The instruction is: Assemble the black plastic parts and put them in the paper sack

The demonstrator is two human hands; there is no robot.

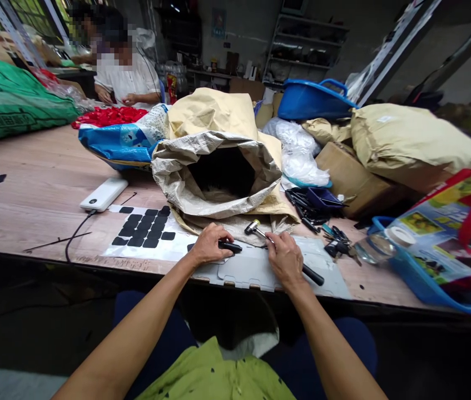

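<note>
My left hand is closed on a small, dark, oblong piece, low over the grey board at the table's front edge. What kind of piece it is I cannot make out. My right hand grips a small hammer by its shaft. Its metal head points toward the left hand, and the black handle end sticks out below my palm. Left of my hands, flat black rounded squares lie in rows on a white sheet.
A large open sack stands just behind my hands. White power bank with a cable lies left. Black tools, keys, a clear jar and a blue basket are right. A person sits across the table.
</note>
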